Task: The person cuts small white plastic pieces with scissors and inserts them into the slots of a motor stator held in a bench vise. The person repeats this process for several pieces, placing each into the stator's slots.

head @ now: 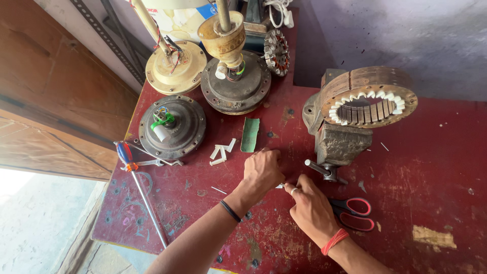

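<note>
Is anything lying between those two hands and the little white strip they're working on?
Nothing visible does. The left hand and right hand both already pinch the small white strip on the red table. The scissors lie just to the right of the right hand, off to the side.

One small white strip (280, 186) is pinched between the fingertips of both hands, low over the red desk (431, 167). Only a short length shows; the rest is hidden by fingers. It lies roughly level, pointing left to right. Colour matches the loose white strips (221, 151) lying on the desk well beyond the left hand (261, 172).
</note>
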